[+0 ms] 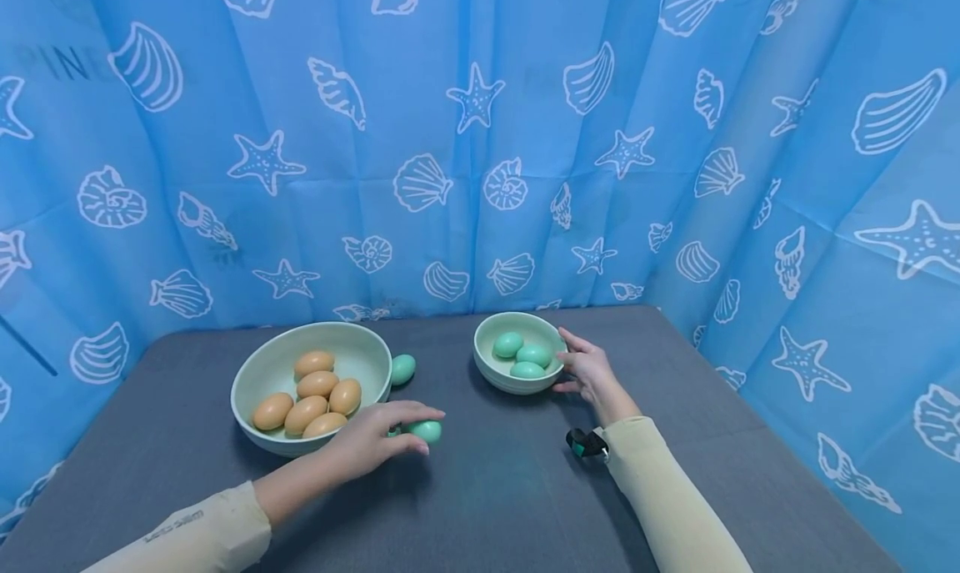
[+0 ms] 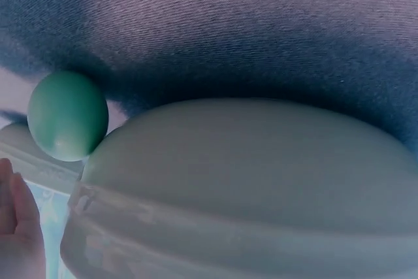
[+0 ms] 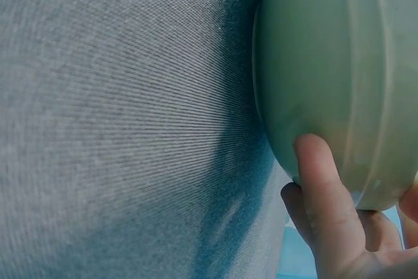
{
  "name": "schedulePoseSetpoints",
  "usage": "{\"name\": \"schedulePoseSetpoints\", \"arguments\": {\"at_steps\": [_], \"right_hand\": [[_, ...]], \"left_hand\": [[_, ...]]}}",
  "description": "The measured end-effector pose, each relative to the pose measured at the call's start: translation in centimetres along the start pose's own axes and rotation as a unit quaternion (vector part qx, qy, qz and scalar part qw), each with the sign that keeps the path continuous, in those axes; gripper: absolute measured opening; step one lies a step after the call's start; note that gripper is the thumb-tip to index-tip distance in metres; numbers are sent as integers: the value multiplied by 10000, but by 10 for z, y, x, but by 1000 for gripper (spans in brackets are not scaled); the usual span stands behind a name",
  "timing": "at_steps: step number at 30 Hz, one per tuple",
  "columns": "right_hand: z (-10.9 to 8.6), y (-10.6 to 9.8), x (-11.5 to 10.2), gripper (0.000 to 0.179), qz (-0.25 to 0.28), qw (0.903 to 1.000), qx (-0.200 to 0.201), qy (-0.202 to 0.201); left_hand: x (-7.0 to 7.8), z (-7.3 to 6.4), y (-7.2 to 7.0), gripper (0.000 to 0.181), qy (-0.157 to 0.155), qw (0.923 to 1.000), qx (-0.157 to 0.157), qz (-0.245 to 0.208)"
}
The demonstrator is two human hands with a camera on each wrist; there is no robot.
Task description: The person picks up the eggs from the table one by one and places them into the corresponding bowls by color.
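Observation:
My left hand (image 1: 367, 439) is in front of the right side of a large pale green bowl (image 1: 247, 352) and pinches a green egg (image 1: 426, 431) between thumb and fingers. Brown eggs (image 1: 317, 384), several of them, lie in that bowl. Another green egg (image 1: 402, 369) sits on the table against its right side. My right hand (image 1: 596, 377) grips the right side of a small pale green bowl (image 1: 487, 373), which holds several green eggs (image 1: 533, 355). In the right wrist view the thumb (image 3: 326, 194) presses on the small bowl's outer wall.
Both bowls stand on a table with a dark grey cloth (image 1: 495, 490). Behind and to the right hangs a blue curtain (image 1: 480, 223) printed with white shells and starfish. A black strap (image 1: 587, 444) hangs at the right wrist.

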State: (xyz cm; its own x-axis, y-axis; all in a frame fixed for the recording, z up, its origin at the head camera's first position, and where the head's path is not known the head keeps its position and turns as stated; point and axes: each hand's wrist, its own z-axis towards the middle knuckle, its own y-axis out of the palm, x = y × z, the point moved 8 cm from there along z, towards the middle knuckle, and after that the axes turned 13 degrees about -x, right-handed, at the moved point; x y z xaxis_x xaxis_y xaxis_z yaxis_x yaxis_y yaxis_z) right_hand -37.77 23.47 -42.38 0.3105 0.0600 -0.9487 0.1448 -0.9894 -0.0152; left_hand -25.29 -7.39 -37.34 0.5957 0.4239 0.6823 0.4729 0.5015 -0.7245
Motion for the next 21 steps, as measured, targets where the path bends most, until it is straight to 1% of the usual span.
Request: {"name": "schedulePoseSetpoints", "arguments": {"at_steps": [2,5,9,12,18,21], "right_hand": [[0,1,-1,56,-5,10000,7,-11],[-1,1,-2,56,-24,10000,-2,-14],[-2,1,-2,55,-17,10000,14,-3],[-2,0,-2,55,-16,10000,12,12],[-2,0,-1,55,-42,10000,-12,28],[-3,0,0,55,-50,10000,-21,40]], "left_hand": [[-1,2,-2,43,-151,9997,102,-131],[-4,5,-5,45,-389,9977,241,-506],[-5,10,-9,45,-554,9905,412,-1188],[-5,13,-10,47,-655,9852,497,-1502],[-10,14,-13,47,-1065,9749,757,-1803],[-12,15,-15,47,-1197,9695,849,-1965]]}}
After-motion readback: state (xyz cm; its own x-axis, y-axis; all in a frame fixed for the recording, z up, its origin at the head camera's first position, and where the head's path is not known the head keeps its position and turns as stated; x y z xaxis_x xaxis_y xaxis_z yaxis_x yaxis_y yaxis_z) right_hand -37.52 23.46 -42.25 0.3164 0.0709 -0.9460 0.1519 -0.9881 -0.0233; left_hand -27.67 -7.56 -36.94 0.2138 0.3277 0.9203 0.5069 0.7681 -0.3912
